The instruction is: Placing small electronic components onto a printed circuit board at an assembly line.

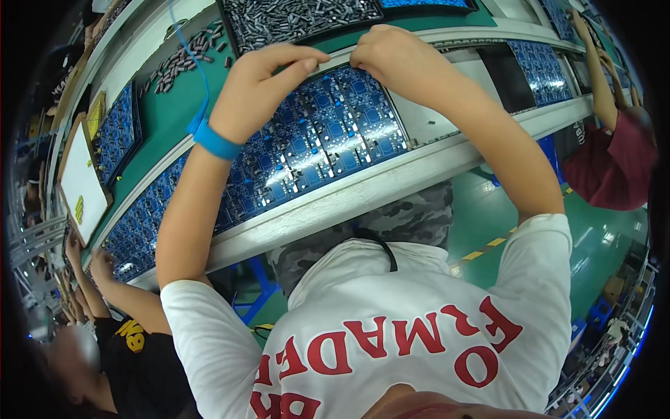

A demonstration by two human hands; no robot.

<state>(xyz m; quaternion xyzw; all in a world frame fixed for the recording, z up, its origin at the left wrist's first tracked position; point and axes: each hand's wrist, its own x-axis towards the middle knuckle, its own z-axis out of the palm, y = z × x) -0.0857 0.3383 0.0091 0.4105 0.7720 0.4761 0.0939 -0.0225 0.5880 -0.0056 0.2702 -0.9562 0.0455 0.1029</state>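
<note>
My left hand (262, 87) reaches over the far edge of a blue circuit board panel (321, 133). Its thumb and index finger come together in a pinch, and whatever lies between the tips is too small to name. On that wrist sits a blue wrist strap (218, 142) with a thin cord. Just right of it, my right hand (394, 61) is bent down at the same far edge, its fingers curled together. Their tips are partly hidden, so anything held there cannot be made out. Small parts stand on the panel.
Beyond my hands is a black tray (300, 21) heaped with dark cylindrical components. Loose components (181, 63) lie on the green mat at left. A white rail (335, 199) runs along the near side. More boards (541, 73) lie right. Co-workers' arms (604, 84) show at both sides.
</note>
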